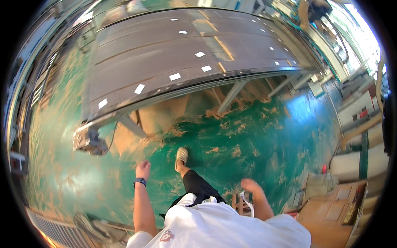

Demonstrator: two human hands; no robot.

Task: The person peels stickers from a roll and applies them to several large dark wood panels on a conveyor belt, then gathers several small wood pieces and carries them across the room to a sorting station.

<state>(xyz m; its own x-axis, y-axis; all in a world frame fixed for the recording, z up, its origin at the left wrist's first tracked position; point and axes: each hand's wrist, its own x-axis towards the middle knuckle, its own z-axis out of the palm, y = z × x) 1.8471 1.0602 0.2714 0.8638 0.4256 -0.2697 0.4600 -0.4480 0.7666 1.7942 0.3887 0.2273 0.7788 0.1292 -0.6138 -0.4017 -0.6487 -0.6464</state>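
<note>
Mid-stride on the worn green painted floor (264, 136), the left hand (143, 169) is fisted and empty, the right hand (250, 186) blurred (grip unreadable) beside a dangling white strap (247, 201), which might snag the low wooden stool (242, 203).

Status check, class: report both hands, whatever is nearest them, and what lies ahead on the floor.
Left hand closed, holding nothing visible. Right hand blurred, white strap hanging beside it; grip unclear. Long grey conveyor table ahead on the worn green floor.

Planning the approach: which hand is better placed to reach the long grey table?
Left, probably. The left hand is forward, nearer the table and its low end; the right hand is blurred, lower, by a white strip.
</note>
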